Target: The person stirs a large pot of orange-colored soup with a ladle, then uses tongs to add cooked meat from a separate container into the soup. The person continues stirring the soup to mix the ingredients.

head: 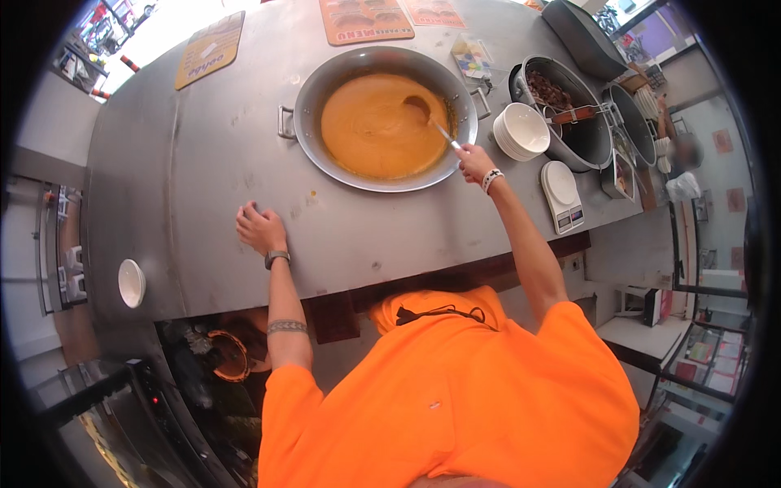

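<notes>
My right hand grips the handle of a metal ladle, whose bowl lies in orange-yellow sauce. The sauce fills much of a wide metal pan with two side handles, standing on the stainless-steel counter. My left hand rests on the counter to the left of and nearer than the pan, fingers loosely curled, holding nothing that I can see. Right of the pan is a stack of white bowls, with a white digital kitchen scale nearer me.
A large pot with dark meat and red-handled tongs stands at the right. A white bowl sits at far left. Menu cards and a clear box lie beyond the pan. Another person is at far right.
</notes>
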Motion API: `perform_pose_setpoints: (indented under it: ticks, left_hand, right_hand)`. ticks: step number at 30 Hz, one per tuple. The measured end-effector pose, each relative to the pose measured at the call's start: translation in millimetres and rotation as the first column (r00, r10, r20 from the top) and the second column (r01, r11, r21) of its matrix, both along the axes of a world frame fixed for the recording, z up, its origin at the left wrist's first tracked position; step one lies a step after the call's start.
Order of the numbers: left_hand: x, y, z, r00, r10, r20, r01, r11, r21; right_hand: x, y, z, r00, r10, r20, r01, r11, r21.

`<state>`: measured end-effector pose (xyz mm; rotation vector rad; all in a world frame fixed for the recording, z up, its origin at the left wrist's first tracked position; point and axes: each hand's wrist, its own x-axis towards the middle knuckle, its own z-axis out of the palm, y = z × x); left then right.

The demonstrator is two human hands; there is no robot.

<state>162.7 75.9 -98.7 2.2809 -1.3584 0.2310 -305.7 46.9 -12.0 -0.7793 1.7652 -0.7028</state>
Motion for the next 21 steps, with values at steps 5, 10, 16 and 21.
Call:
perform_pose_setpoints:
  ticks: [5,10,16,21]
  left_hand:
    - [6.8,1.5,-4.9,0.999,0.017,0.041,-0.016,1.000,-0.014]
    - [-1.5,-2.4,-1.0,0.999,0.028,0.024,-0.028,1.000,0.006]
    - [1.2,-2.9,-6.5,0.996,0.043,0.074,-0.045,0.999,0.019]
    - [2.7,-1.1,-6.0,0.997,0.024,0.067,-0.024,1.000,-0.002]
  right_hand:
    - [13.8,21.9,18.9,0.842,-0.124,0.525,0.119,0.992,0.044]
    - [4.7,30.2,15.8,0.981,-0.088,0.175,0.101,0.993,-0.063]
    - [19.8,49.4,9.2,0.848,-0.148,0.509,0.102,0.988,0.118]
    - [14.6,69.7,30.6,0.920,-0.047,0.388,0.061,0.998,-0.025]
